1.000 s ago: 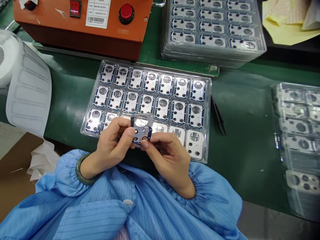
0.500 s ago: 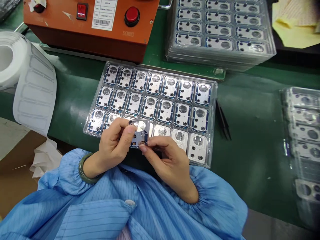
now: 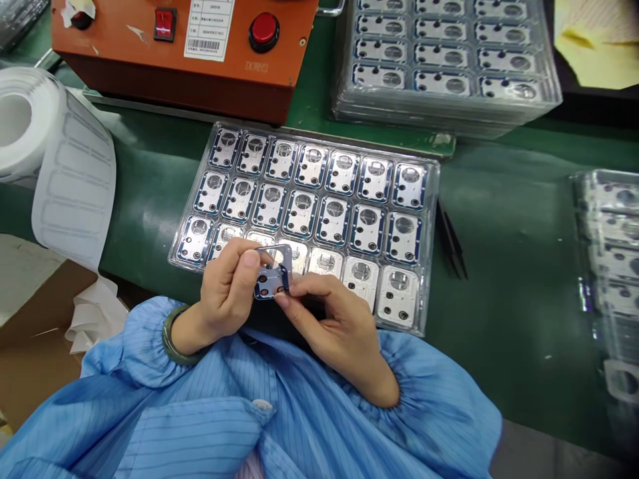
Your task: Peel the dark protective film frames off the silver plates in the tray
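Between my two hands is a small rectangular plate (image 3: 270, 282) with dark blue edging and round holes. Its upper part looks see-through, and a large opening shows there. My left hand (image 3: 227, 286) pinches it at the left side, thumb on top. The right thumb and forefinger of my right hand (image 3: 339, 326) close on its lower right corner. Just beyond lies a clear plastic tray (image 3: 430, 219) with rows of silvery plates; many have blue edges, while several in the nearest row look plain silver. My hands cover part of that nearest row.
An orange control box (image 3: 174, 80) with red buttons stands at the back. Stacked filled trays (image 3: 444, 110) rise at the back right. A label roll (image 3: 42, 133) sits at the left, black tweezers (image 3: 450, 243) lie right of the tray, and another tray (image 3: 589, 266) is at the right edge.
The held plate has shifted slightly left and down and tilted a little, still between both hands. The surrounding scene has slid slightly right with the view.
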`<state>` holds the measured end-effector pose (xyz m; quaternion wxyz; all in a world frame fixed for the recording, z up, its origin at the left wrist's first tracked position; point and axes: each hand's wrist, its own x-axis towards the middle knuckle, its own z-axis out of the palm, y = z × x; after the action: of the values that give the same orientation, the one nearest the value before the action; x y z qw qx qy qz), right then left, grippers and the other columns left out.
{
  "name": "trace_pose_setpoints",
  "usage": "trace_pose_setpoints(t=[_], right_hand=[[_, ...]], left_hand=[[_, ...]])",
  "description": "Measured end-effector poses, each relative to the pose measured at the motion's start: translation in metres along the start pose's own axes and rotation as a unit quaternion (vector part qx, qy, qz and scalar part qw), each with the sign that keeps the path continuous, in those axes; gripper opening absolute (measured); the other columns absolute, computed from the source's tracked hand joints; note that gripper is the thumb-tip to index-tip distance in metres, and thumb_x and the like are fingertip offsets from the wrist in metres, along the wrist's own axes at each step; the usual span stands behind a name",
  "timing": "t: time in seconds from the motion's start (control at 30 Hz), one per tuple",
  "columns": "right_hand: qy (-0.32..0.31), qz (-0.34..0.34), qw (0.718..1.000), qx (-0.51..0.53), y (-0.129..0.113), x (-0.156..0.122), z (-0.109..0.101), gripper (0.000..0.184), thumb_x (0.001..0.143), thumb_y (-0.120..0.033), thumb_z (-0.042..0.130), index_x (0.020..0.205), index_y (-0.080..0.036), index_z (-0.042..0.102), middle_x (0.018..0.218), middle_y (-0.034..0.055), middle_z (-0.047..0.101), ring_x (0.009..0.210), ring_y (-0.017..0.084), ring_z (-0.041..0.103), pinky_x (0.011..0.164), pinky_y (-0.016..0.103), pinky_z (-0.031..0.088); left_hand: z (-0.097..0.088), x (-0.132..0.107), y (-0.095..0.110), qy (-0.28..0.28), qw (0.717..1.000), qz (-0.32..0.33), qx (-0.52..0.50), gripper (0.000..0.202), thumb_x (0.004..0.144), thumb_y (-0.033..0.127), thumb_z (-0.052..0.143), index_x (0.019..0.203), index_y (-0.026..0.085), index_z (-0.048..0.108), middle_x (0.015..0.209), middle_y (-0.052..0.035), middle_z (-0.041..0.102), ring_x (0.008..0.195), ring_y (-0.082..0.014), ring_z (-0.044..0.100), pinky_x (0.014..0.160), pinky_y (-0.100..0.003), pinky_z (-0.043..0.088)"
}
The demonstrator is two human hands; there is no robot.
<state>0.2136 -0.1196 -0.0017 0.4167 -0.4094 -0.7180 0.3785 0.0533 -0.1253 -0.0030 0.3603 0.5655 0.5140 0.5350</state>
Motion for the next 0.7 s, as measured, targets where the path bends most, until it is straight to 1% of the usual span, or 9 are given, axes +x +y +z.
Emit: trace_pose_setpoints(t=[0.13, 0.27, 0.37, 0.47, 0.57, 0.7], right_hand=[[-0.004, 0.000, 1.000, 0.007, 0.001, 0.000, 0.000, 0.017, 0.080, -0.012, 0.066, 0.088, -0.024, 0.056, 0.075, -0.0035, 0.065, 0.062, 0.011, 0.062, 0.058, 0.023, 0.052], [-0.007, -0.006, 1.000, 0.000, 0.000, 0.001, 0.000, 0.017, 0.080, -0.011, 0.066, 0.087, -0.024, 0.057, 0.078, -0.0033, 0.067, 0.065, 0.011, 0.063, 0.061, 0.022, 0.052], [-0.011, -0.011, 1.000, -0.005, -0.002, 0.002, -0.001, 0.014, 0.081, -0.013, 0.065, 0.085, -0.023, 0.057, 0.077, -0.0031, 0.067, 0.064, 0.010, 0.063, 0.060, 0.021, 0.052], [-0.018, -0.022, 1.000, 0.001, -0.004, 0.002, -0.003, 0.008, 0.084, -0.018, 0.063, 0.085, -0.022, 0.057, 0.074, -0.0025, 0.066, 0.062, 0.010, 0.062, 0.058, 0.021, 0.051], [-0.014, -0.035, 0.999, 0.004, -0.003, 0.000, -0.004, 0.002, 0.090, -0.021, 0.056, 0.088, -0.021, 0.057, 0.074, -0.0007, 0.066, 0.063, 0.011, 0.063, 0.059, 0.022, 0.051], [0.013, -0.073, 0.997, -0.013, 0.001, -0.003, 0.000, 0.010, 0.094, -0.020, 0.047, 0.094, -0.021, 0.057, 0.078, 0.0020, 0.067, 0.069, 0.013, 0.065, 0.064, 0.024, 0.053]], left_hand=[[0.001, -0.005, -0.002, -0.018, 0.997, -0.024, -0.069, 0.028, 0.097, 0.035, 0.035, 0.094, 0.022, 0.059, 0.056, 0.0038, 0.051, 0.041, -0.0077, 0.043, 0.041, -0.022, 0.037], [0.002, -0.006, -0.003, -0.018, 0.997, -0.019, -0.078, 0.032, 0.098, 0.037, 0.032, 0.094, 0.021, 0.060, 0.061, 0.0022, 0.055, 0.041, -0.0073, 0.044, 0.040, -0.022, 0.036], [0.002, -0.002, -0.002, 0.002, 1.000, 0.010, -0.022, 0.028, 0.098, 0.030, 0.036, 0.089, 0.020, 0.060, 0.064, 0.0019, 0.058, 0.047, -0.0067, 0.049, 0.047, -0.020, 0.041], [0.001, 0.002, 0.001, 0.026, 0.995, 0.072, 0.066, 0.025, 0.096, 0.023, 0.041, 0.082, 0.018, 0.060, 0.066, 0.0022, 0.060, 0.054, -0.0058, 0.054, 0.052, -0.017, 0.043], [0.002, 0.004, 0.001, 0.037, 0.988, 0.097, 0.112, 0.025, 0.095, 0.020, 0.041, 0.078, 0.018, 0.060, 0.064, 0.0033, 0.059, 0.051, -0.0044, 0.051, 0.048, -0.015, 0.041], [0.002, 0.005, 0.001, 0.037, 0.986, 0.095, 0.129, 0.025, 0.096, 0.020, 0.041, 0.079, 0.018, 0.060, 0.062, 0.0036, 0.057, 0.047, -0.0043, 0.049, 0.044, -0.016, 0.038]])
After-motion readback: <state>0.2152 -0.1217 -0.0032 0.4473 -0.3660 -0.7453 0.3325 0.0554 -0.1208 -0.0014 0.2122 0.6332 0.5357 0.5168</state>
